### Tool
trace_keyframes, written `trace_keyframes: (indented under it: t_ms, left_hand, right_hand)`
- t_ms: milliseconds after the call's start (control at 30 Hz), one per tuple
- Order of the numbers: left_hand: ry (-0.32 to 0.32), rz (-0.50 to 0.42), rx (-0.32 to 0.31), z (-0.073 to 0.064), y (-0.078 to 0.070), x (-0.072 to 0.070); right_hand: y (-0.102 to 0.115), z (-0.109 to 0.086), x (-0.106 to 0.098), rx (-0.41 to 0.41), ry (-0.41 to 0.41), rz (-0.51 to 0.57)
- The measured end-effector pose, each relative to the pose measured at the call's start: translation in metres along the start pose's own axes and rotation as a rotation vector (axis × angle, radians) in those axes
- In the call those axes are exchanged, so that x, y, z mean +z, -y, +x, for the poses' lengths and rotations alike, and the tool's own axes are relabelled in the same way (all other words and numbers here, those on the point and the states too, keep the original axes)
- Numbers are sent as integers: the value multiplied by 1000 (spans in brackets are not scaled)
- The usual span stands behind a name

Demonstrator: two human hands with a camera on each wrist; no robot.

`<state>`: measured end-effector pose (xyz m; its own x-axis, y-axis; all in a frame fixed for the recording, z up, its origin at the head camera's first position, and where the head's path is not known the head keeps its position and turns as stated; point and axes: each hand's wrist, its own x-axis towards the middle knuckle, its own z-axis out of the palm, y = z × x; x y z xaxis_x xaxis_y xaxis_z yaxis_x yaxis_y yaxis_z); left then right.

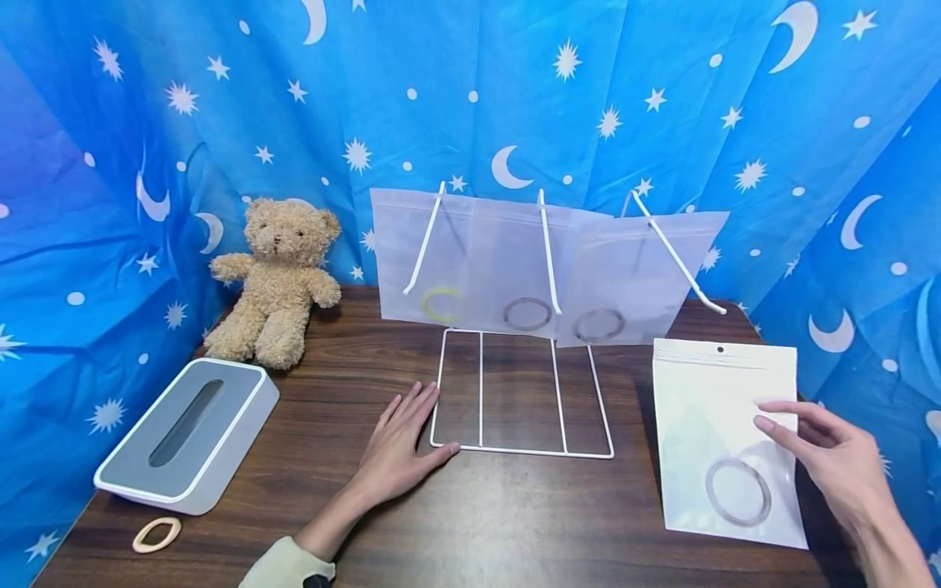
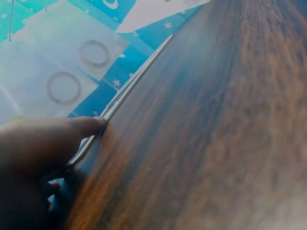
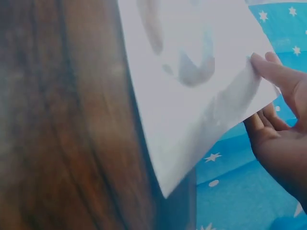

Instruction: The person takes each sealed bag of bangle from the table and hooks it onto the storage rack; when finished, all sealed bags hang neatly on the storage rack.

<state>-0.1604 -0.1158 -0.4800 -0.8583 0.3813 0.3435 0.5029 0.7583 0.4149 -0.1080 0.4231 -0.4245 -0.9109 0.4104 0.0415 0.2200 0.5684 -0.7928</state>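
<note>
My left hand (image 1: 400, 445) lies with fingers extended at the near left corner of a white wire rack (image 1: 522, 451), its fingers and thumb touching the base frame. The thumb on that wire also shows in the left wrist view (image 2: 88, 125). On the right, my right hand (image 1: 845, 461) pinches the right side of a white zip bag (image 1: 691, 441) between thumb and fingers. A pale ring-shaped bangle (image 1: 709, 494) shows through the bag's front. Three frosted zip bags hang on the rack's prongs, holding a yellow-green bangle (image 1: 426, 306) and two greyish bangles (image 1: 527, 327).
A teddy bear (image 1: 275, 273) sits at the back left. In front of it is a grey-topped tissue box (image 1: 243, 416), with a small beige oval ring (image 1: 140, 545) beside it. Blue star-and-moon cloth (image 1: 470, 139) surrounds the dark wooden table (image 1: 529, 523).
</note>
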Motion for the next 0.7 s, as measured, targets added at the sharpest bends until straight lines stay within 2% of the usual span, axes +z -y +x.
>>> trace_keyframes:
  t_ms: [167, 267, 367, 533, 700]
  left_hand:
    - [-3, -1, 2, 0, 0, 0]
    - [0, -3, 3, 0, 0, 0]
    - [5, -8, 3, 0, -1, -1]
    - [-3, -8, 1, 0, 0, 0]
    - [2, -8, 0, 0, 0, -1]
  right_hand:
    - [5, -17, -9, 5, 77, -81]
    - [17, -33, -13, -10, 105, -133]
    - [34, -49, -16, -101, 84, -132]
    - [71, -70, -10, -285, 82, -10]
    - [111, -85, 5, -452, 83, 101]
